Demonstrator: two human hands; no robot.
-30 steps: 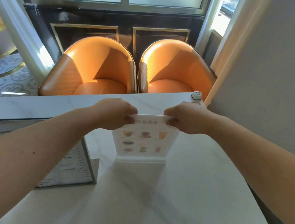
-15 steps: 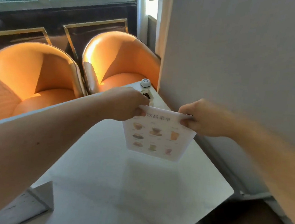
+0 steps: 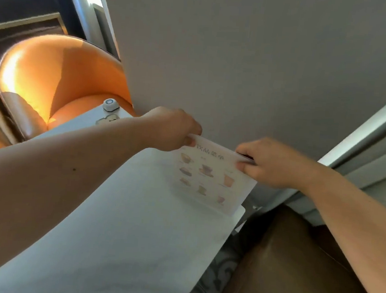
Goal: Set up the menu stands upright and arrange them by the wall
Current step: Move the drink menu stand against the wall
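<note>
A clear acrylic menu stand (image 3: 210, 178) with drink pictures stands upright at the white table's (image 3: 119, 228) right edge, close to the grey wall (image 3: 241, 57). My left hand (image 3: 172, 130) pinches its top left corner and my right hand (image 3: 267, 164) pinches its top right corner. Its foot appears to rest on the tabletop near the table's corner. The larger framed menu seen earlier is out of view.
A white call button (image 3: 110, 104) and a small object beside it sit at the table's far end by the wall. An orange armchair (image 3: 53, 80) stands beyond the table. A brown seat (image 3: 293, 272) lies below the table's right edge.
Both hands have carried the menu stand from the middle of the table to the right, up against the wall side. My view has swung right with it.
</note>
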